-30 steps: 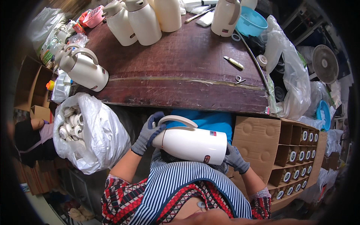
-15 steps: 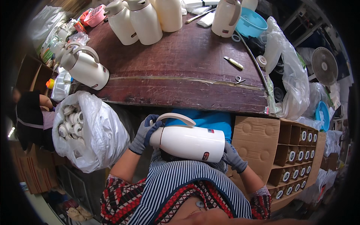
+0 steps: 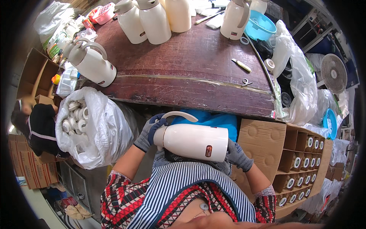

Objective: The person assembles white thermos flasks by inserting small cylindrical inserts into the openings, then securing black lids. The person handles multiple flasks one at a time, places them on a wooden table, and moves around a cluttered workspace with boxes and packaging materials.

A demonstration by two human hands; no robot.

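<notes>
A cream-white vacuum jug [image 3: 190,142] lies sideways across my lap, neck to the left and base to the right. Its curved handle [image 3: 180,114] faces the table, and a small dark label [image 3: 208,150] shows on the body. In a grey-blue work glove, my left hand [image 3: 150,133] is wrapped round the jug's neck end. My right hand [image 3: 238,155], gloved alike, grips the base end, with some of its fingers hidden behind the jug.
Several similar jugs [image 3: 154,23] stand on the brown table [image 3: 171,57] ahead, beside a utility knife [image 3: 242,65] and scissors [image 3: 246,82]. A white sack [image 3: 110,133] of pale round parts sits left. At right is a divided carton [image 3: 263,147] holding jugs. Another person [image 3: 42,129] is at far left.
The jug has rolled a little about its length, its dark label moving up toward the table and the upper label slipping nearly out of sight. Both hands keep their hold.
</notes>
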